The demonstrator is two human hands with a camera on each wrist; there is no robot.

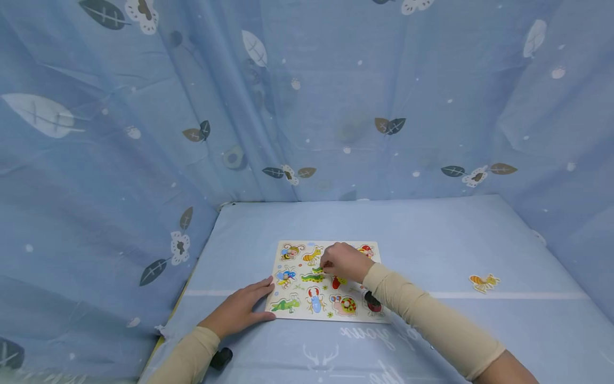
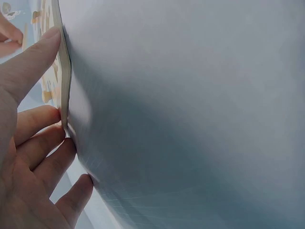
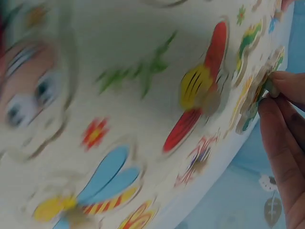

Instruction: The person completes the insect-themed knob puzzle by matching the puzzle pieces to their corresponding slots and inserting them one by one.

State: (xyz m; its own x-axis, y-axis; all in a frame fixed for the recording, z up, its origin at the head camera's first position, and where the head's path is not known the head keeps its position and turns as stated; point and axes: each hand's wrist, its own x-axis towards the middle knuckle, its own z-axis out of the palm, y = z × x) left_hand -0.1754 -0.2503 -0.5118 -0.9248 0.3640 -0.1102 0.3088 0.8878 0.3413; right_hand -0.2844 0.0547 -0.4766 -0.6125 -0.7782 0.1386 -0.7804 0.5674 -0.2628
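A pale wooden peg puzzle board (image 1: pixel 307 314) with colourful insect pieces lies flat on the table. My right hand (image 1: pixel 347 261) is over the upper middle of the board and hides part of it. In the right wrist view, its thumb and finger pinch the small knob of a green-and-yellow insect puzzle piece (image 3: pixel 251 106); whether the piece is fully seated cannot be told. My left hand (image 1: pixel 244 306) rests at the board's left edge, fingers spread. In the left wrist view, the thumb (image 2: pixel 45 47) touches the board's side (image 2: pixel 64 81).
A loose yellow-and-orange winged insect piece (image 1: pixel 484 282) lies on the table to the right. The blue cloth-covered table (image 1: pixel 431 229) meets patterned curtains (image 1: pixel 336 106) at the back and sides. A black object (image 1: pixel 221 358) is by the left sleeve.
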